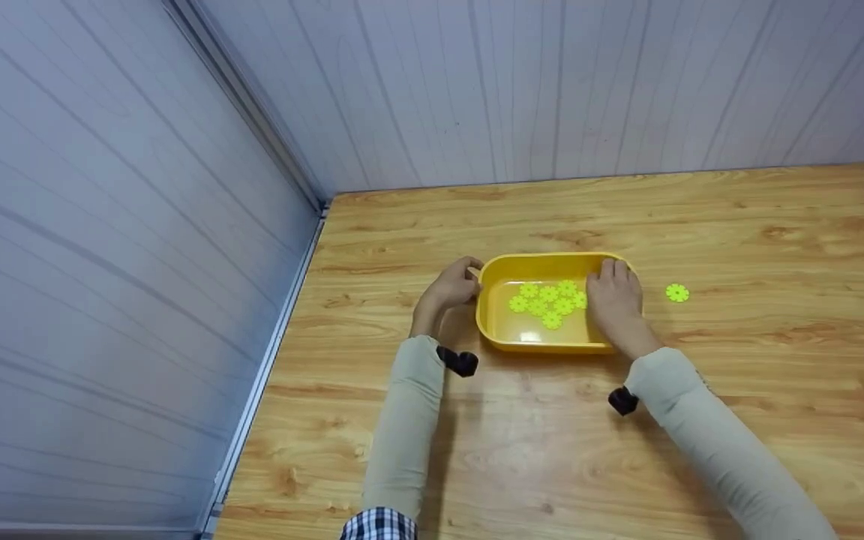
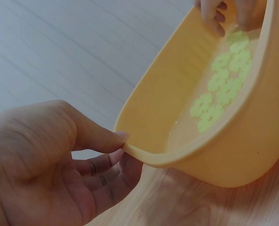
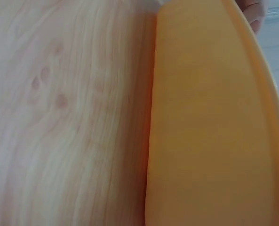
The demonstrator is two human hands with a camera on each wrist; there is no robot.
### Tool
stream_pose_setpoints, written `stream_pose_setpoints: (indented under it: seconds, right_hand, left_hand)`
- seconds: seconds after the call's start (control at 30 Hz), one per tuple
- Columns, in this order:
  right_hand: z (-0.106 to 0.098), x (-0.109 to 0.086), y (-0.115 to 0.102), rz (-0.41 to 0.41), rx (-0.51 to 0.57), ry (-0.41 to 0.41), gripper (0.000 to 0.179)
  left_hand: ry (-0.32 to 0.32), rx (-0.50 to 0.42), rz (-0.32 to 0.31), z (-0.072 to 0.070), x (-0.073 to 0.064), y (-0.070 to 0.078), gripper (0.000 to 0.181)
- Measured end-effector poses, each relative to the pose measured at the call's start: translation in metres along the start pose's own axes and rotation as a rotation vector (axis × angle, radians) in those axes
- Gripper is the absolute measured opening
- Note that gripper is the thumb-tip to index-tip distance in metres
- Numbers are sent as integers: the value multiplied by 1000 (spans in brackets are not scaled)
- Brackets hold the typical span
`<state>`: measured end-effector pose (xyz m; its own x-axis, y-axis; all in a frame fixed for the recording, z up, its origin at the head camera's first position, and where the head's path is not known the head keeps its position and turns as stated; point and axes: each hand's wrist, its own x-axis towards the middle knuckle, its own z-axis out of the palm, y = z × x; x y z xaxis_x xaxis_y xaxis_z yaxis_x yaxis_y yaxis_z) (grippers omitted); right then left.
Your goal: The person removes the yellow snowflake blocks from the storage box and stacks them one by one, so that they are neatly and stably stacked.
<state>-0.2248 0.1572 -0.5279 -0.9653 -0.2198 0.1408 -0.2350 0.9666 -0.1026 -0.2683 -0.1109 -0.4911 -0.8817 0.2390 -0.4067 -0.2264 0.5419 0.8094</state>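
Note:
A yellow plastic tub point(image 1: 541, 346) stands on the wooden table with several flat, flower-shaped yellow-green pieces point(image 1: 548, 293) lying on its bottom. At its left end, my left hand point(image 2: 64, 160) pinches the rim, thumb on top and fingers curled beneath. My right hand point(image 1: 615, 304) reaches down inside the right end, over the edge of the cluster. In the left wrist view, its fingertips point(image 2: 219, 29) hang close to the nearest pieces; I cannot tell whether they hold one. The right wrist view shows mainly the tub's outer wall point(image 3: 210, 117).
One loose flower-shaped piece point(image 1: 677, 292) lies on the table point(image 1: 777, 360) to the right of the tub. Grey-white panelled walls point(image 1: 552, 90) border the table at the back and left. Black wrist cameras point(image 1: 463, 364) sit on both sleeves.

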Motion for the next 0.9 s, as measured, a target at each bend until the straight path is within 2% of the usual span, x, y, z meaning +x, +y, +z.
stream_pose_setpoints:
  seconds: [0.1,0.3,0.53,0.73,0.9]
  right_hand:
    - [-1,3,1,6,-36,-68,18]
    - [-5,6,3,0,-81,-131,22]
    - [-13,11,7,-9,-37,-270,23]
    - [-11,11,8,15,82,-243,19]
    - [-7,11,8,33,130,-230,34]
  left_hand:
    - [0,8,2,1,0,0,39]
    - [-4,2,0,2,-1,1,39]
    - [-2,5,-6,2,-1,1,41]
    - [9,-7,3,3,-2,0,39]
    - [23,9,3,3,-1,1,38]
